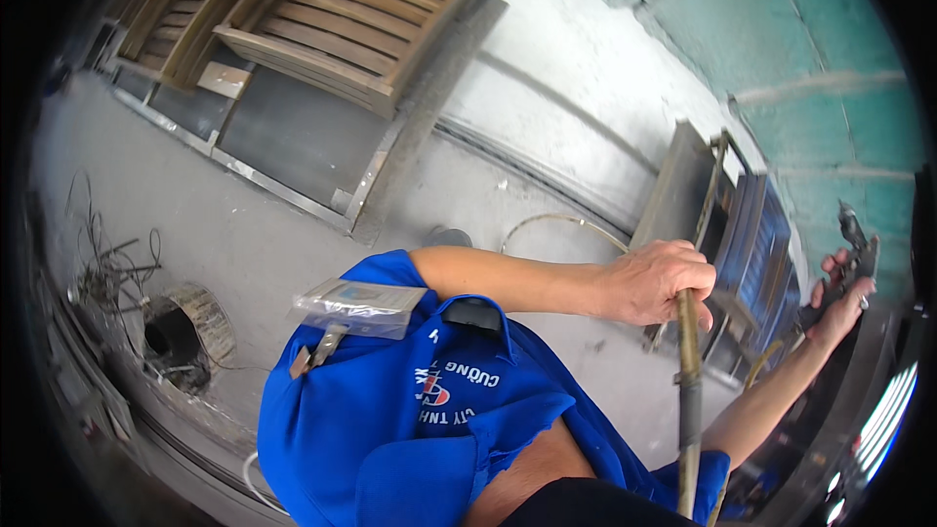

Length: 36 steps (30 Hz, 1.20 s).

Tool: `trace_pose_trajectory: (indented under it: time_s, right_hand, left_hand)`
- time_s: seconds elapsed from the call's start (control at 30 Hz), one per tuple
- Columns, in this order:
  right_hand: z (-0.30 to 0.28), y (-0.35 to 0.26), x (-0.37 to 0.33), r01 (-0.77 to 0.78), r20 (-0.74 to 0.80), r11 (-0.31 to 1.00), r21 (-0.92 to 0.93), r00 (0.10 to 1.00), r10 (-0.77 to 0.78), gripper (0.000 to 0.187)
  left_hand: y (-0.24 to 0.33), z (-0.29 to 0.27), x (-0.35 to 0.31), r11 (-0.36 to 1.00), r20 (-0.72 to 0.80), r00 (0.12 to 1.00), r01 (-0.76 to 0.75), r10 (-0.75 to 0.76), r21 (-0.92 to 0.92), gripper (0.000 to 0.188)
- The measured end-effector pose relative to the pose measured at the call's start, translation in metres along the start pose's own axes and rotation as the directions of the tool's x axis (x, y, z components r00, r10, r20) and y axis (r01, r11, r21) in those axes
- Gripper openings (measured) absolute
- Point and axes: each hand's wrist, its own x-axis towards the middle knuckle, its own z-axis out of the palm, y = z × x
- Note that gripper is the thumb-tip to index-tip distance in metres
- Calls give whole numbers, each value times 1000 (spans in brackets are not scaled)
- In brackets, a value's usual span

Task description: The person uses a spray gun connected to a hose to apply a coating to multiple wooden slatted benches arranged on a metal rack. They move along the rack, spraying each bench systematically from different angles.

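My left hand (659, 283) is closed round a thick tan hose (689, 385), which has a grey wrapped section and runs down to the lower edge. Farther right, my right hand (841, 301) grips a dark spray gun (859, 259), its nozzle end pointing up and away from me. A thinner yellowish hose (766, 359) runs close to the right forearm. Part of the gun's handle is hidden behind my fingers.
Slatted wooden panels (342, 15) lie on a metal-framed stand (303, 151) at the far left. A green wall (781, 39) rises at the far right. Beside my left hand stands a blue ribbed stack (756, 249). Tangled wire (107, 268) and a round drum (200, 327) are at left.
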Motion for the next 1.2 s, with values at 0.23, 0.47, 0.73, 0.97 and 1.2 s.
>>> trace_pose_trajectory:
  time_s: [0.23, 0.47, 0.73, 0.97, 1.2]
  right_hand:
    - [186, 80, 173, 216, 280, 966, 140, 927, -248, 65]
    - [314, 79, 321, 210, 274, 949, 237, 922, -272, 44]
    - [410, 16, 504, 267, 203, 851, 451, 898, -390, 35]
    - [485, -2, 629, 360, 262, 741, 567, 774, -576, 34]
    - [554, 31, 800, 343, 376, 703, 623, 656, -654, 50]
  left_hand:
    - [-78, -63, 25, 948, -30, 988, 152, -149, 280, 55]
    - [-103, -159, 113, 818, -43, 969, 228, -243, 528, 58]
    - [-121, -266, 113, 649, -52, 902, 347, -428, 677, 32]
    - [-296, -316, 109, 405, -510, 612, 787, -604, 465, 25]
    - [-408, -340, 271, 586, -742, 600, 729, -299, 354, 32]
